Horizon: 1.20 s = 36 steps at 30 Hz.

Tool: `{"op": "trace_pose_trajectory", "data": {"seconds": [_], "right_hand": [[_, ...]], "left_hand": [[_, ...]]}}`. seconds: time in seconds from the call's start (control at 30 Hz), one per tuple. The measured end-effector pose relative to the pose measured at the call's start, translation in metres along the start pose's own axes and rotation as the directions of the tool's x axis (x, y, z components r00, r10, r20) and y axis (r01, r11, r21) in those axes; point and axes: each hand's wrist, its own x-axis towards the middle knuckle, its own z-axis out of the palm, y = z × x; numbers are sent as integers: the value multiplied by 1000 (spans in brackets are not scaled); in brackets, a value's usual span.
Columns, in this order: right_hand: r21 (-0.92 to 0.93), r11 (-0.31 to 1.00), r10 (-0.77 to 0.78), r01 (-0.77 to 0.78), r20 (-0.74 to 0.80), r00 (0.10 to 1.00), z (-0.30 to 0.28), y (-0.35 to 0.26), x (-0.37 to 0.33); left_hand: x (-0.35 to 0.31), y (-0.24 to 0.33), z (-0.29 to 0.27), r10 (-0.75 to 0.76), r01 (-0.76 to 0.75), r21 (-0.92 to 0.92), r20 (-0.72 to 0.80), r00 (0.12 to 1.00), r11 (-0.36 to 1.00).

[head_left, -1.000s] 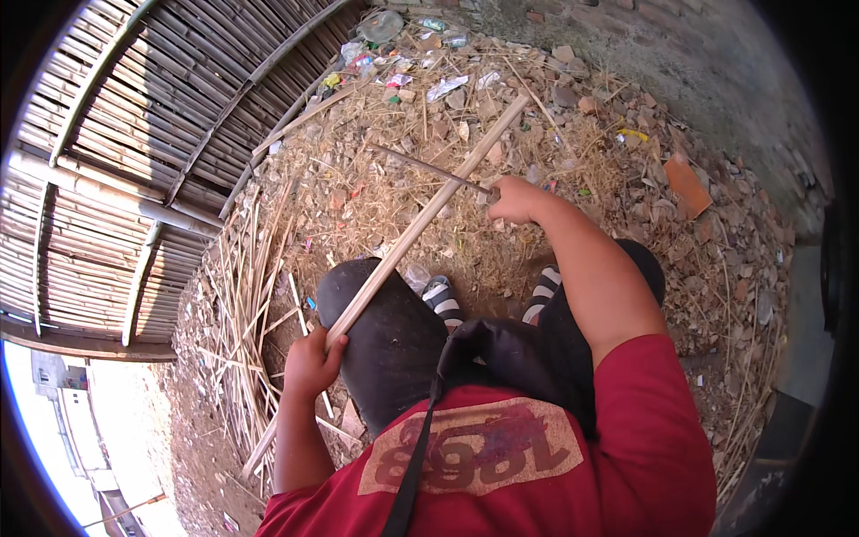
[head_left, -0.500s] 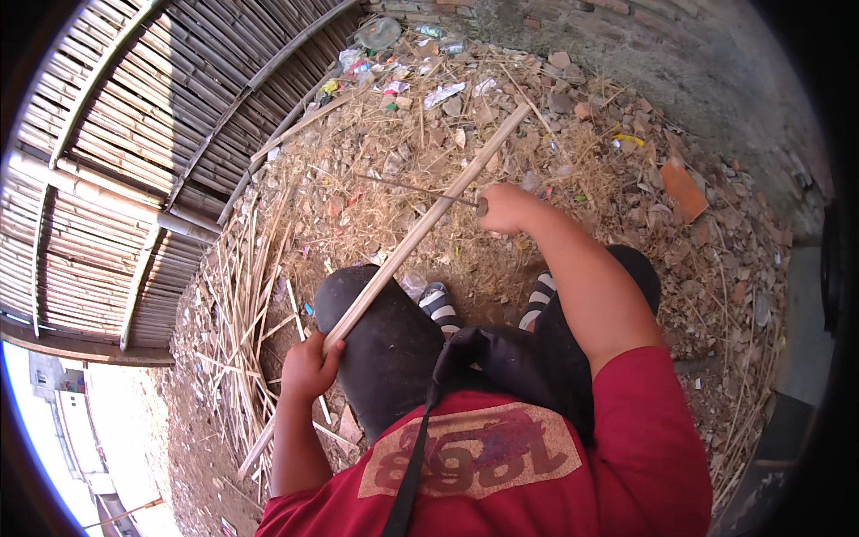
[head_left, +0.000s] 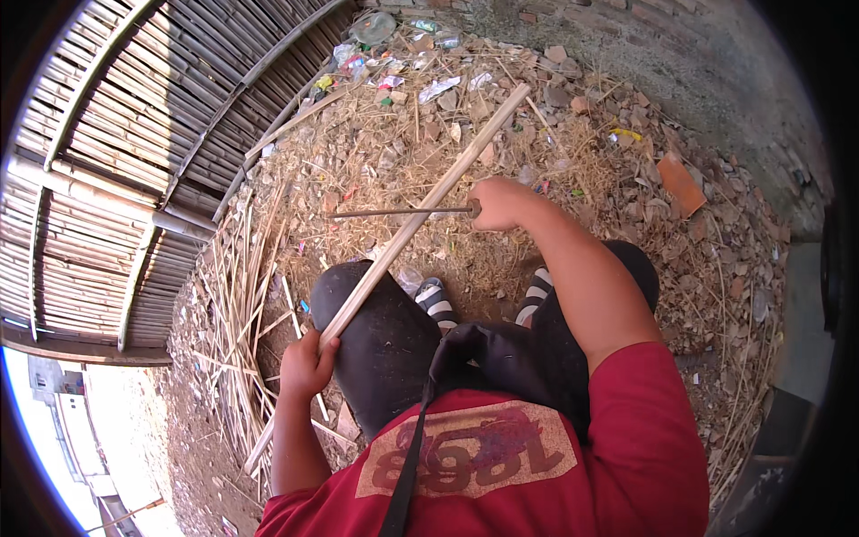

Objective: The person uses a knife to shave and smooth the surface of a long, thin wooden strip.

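My left hand [head_left: 306, 363] is closed around the lower end of a long pale bamboo strip [head_left: 465, 161]. The strip slants up and to the right, across my left knee, and ends beyond my right hand. In my closed right hand [head_left: 503, 204] is the handle of a long knife with a narrow dark blade [head_left: 376, 213]. Pointing left and nearly level, the blade crosses the strip a little above the knee. Whether its edge bites into the bamboo, I cannot tell. My fingers hide most of the knife's handle.
Many split bamboo strips [head_left: 237, 313] lie piled at the left, beside a slatted bamboo panel [head_left: 107, 179]. Rubble, straw and plastic scraps cover the ground ahead. An orange brick piece [head_left: 681, 185] lies at the right, before a brick wall [head_left: 680, 80].
The knife has turned from slanting up and leftward to nearly level, its tip lower. My right hand has moved slightly left, and the bamboo strip's far end sits a little higher in view.
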Motion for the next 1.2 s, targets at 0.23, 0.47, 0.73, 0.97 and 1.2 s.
{"op": "trace_pose_trajectory", "data": {"seconds": [0.23,0.47,0.73,0.97,1.2], "right_hand": [[167,984,63,-63,9,998,3,11,5],[84,991,94,-101,85,992,-3,37,4],[-118,993,-25,32,58,998,-9,-24,-12],[35,994,102,-101,-48,994,5,26,8],[54,996,60,-68,132,989,-2,17,5]], "left_hand": [[0,4,-2,-15,15,8,-23,1000,1000],[6,1,-7,-9,9,-1,9,1000,1000],[-1,-2,0,-53,53,-24,-2,999,998],[5,16,-14,-71,70,31,40,997,997],[4,9,-7,-69,69,15,22,997,998]]}}
